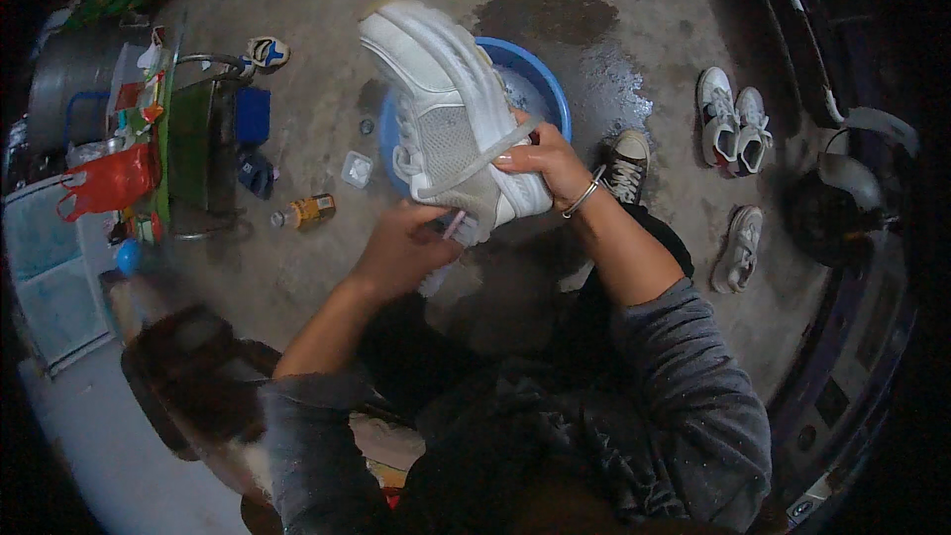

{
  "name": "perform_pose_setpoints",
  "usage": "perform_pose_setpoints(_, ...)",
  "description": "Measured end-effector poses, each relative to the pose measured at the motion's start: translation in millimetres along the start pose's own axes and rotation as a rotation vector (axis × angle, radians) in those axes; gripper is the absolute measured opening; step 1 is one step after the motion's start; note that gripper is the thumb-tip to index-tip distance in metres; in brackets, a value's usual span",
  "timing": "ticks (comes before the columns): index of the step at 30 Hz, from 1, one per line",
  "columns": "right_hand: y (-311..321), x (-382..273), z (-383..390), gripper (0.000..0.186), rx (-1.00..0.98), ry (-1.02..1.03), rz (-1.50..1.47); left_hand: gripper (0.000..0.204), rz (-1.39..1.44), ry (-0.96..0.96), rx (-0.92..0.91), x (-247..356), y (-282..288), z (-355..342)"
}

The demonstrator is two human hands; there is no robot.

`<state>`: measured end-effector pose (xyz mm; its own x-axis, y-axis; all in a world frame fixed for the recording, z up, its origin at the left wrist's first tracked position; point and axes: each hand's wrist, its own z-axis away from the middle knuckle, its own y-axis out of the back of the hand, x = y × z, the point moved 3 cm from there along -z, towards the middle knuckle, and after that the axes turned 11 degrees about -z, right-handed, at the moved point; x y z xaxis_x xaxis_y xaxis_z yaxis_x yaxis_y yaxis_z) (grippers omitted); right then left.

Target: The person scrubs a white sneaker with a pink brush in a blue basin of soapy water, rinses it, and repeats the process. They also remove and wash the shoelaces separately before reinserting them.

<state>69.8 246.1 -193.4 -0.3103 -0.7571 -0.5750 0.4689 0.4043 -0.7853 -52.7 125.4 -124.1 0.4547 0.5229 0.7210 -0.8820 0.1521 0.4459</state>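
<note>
The white-and-grey sneaker (446, 104) is held up over a blue basin (562, 109), toe pointing away from the person, laces to the left and sole edge to the right. At far left, a red plastic bag (114, 181) sits among cluttered goods. Nearer, a bottle with an orange label (304, 211) lies on its side on the concrete floor (317, 119), beside a small clear container (357, 168). The left hand (396, 253) is curled by the shoe's opening, fingers drawn in around what seems a slim pale stick (454, 225); its far end cannot be made out. The basin stands beneath the shoe, presumably so that drips land inside. The right hand (545, 154) grasps the heel firmly, thumb on the near side, other fingers mostly hidden; that hold probably steadies the shoe and leaves the opening accessible. Farther right come a black canvas sneaker (626, 168) on the person's foot, then a pair of white shoes (717, 111) and a single white shoe (738, 250), set apart perhaps to avoid splashes.
</note>
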Motion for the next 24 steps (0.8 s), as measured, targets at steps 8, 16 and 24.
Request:
perform_pose_setpoints(8, 5, 7, 1, 0.06, 0.127, -0.064, -0.145, 0.036, 0.135, -0.081, 0.134, -9, -11, 12)
perform_pose_setpoints(16, 4, 16, 1, 0.042, 0.083, -0.151, -0.442, 0.047, -1.152, -0.514, 0.196, 5, 30, -11)
perform_pose_setpoints(24, 8, 9, 6, 0.041, 0.201, -0.043, -0.16, 0.05, -0.473, -0.215, 0.13, -2, -6, 3)
